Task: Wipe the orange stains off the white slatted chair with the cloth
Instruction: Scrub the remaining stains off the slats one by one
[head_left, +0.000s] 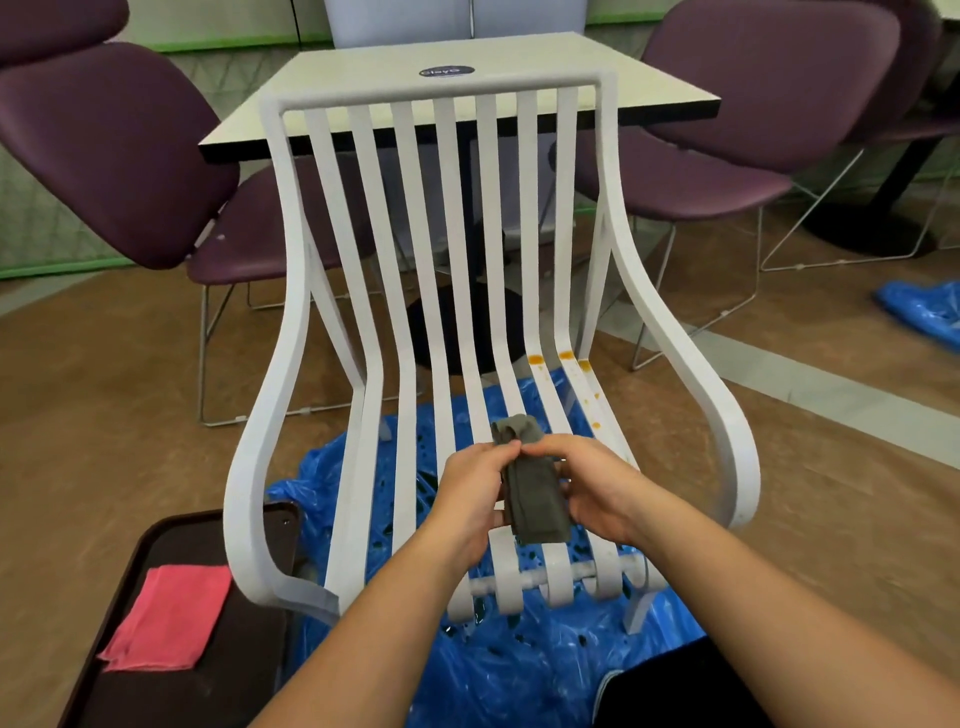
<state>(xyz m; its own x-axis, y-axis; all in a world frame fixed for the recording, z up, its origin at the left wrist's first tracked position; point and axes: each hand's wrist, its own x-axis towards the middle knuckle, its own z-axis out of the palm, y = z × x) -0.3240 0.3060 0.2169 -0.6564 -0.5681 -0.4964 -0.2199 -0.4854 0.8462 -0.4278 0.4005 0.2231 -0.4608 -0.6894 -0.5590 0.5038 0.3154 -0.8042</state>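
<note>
The white slatted chair stands in front of me, facing me. Orange stains sit on its right slats where seat meets back, with smaller orange drips running forward along the rightmost slat. A folded grey-green cloth is held over the middle of the seat. My left hand pinches its upper left edge. My right hand grips its right side, fingers curled around it.
Blue plastic sheeting lies under the chair. A dark tray at lower left carries a folded pink cloth. Behind the chair stand a white table and purple chairs. More blue plastic lies at far right.
</note>
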